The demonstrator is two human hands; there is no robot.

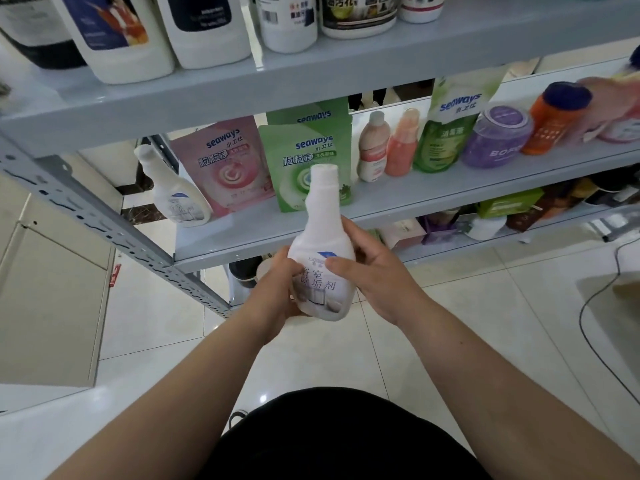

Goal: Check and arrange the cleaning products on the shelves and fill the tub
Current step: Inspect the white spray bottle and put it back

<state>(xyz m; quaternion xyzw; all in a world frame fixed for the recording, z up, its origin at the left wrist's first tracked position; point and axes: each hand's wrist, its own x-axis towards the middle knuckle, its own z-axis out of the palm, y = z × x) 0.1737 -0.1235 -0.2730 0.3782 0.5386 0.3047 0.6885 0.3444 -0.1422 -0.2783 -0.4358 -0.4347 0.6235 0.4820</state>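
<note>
A white cleaner bottle [323, 252] is grasped upright by both hands: the left grip [275, 289] is curled round its base, the right grip [379, 277] round its side, thumb on the label. It is held before the middle shelf [221, 242], off its front edge; a matching bottle [180, 197] is seen at that shelf's left end.

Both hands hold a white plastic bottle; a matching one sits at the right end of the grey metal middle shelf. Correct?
Wrong end. The head view shows the matching white plastic bottle at the left end of the grey metal middle shelf, beside a pink pouch. The left hand and right hand do hold the other white plastic bottle.
</note>
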